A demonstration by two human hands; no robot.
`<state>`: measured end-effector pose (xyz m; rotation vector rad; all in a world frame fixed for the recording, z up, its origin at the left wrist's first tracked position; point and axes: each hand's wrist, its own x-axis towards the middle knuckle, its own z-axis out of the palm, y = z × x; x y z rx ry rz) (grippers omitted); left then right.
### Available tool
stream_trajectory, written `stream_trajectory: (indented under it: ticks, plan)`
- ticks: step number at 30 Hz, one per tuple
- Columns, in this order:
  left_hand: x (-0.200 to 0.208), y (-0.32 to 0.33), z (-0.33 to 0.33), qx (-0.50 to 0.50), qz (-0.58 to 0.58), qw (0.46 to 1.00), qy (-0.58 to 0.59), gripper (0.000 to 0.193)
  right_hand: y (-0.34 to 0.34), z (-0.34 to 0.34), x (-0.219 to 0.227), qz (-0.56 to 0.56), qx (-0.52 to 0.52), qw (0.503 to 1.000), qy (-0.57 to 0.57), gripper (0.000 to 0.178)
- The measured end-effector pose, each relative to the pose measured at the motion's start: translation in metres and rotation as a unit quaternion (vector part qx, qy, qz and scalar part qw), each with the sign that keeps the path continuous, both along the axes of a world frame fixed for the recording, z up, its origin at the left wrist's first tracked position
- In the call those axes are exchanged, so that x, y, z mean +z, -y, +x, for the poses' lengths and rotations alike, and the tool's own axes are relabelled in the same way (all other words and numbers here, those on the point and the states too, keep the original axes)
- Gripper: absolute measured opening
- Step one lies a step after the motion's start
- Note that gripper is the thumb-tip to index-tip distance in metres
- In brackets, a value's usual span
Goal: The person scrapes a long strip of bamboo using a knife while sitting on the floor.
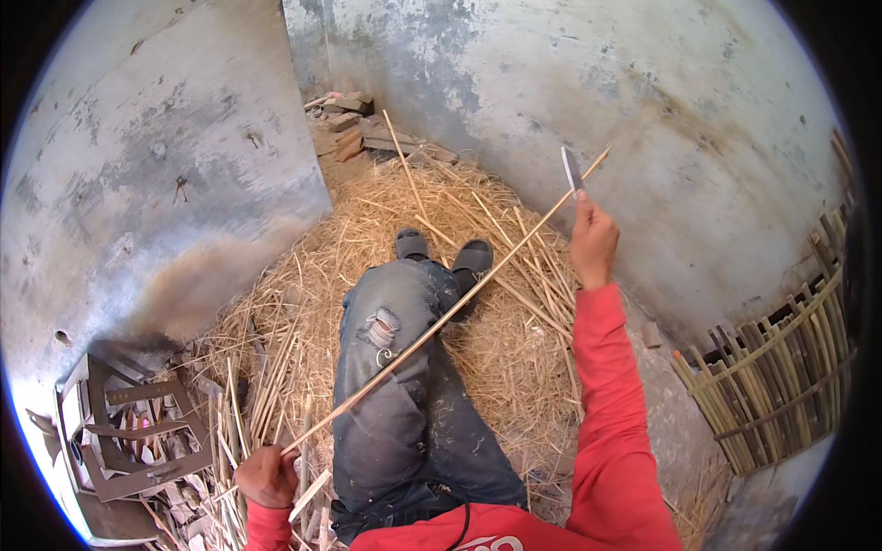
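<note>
A long, thin split-bamboo strip [432,335] slants across my lap, from low on the left to high on the right. Its lower end is gripped in my left hand [267,477], fingers closed round it. My right hand [593,241], arm stretched forward, is closed on a knife with its flat blade [571,170] pointing up. The blade lies against or just beside the strip near its far end; which of the two I cannot tell. My legs [395,367] in worn, torn jeans stretch out beneath the strip.
Straw-like shavings [501,386] and loose strips cover the floor round my legs. A slatted bamboo basket or panel [781,367] stands at the right. A broken dark frame [138,427] lies at the left. Bricks [347,119] sit by the far corner of the walls.
</note>
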<state>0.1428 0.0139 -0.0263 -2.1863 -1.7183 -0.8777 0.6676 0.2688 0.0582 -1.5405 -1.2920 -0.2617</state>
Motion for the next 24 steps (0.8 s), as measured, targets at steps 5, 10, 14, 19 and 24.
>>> stream_trajectory:
  ticks: [5,10,14,19,24]
  plan:
    - [-0.037,0.033,-0.072,0.026,0.012,0.999,-0.041,0.038,-0.013,0.049,0.007,0.007,-0.05,0.999,0.01,0.054]
    - [-0.042,0.047,-0.088,0.039,-0.004,0.998,-0.059,0.036,-0.002,0.031,0.002,-0.009,-0.012,1.0,0.011,0.056]
    - [-0.039,0.044,-0.087,0.034,0.004,0.998,-0.052,0.037,0.014,0.002,-0.003,-0.045,0.044,0.998,0.018,0.058]
    - [-0.044,0.028,-0.085,0.01,0.007,1.0,-0.028,0.04,0.003,0.016,0.001,-0.015,0.029,0.998,-0.056,0.059]
    - [-0.047,0.029,-0.085,0.01,-0.012,0.999,-0.033,0.038,0.003,0.009,-0.002,0.012,0.079,0.997,0.007,0.061]
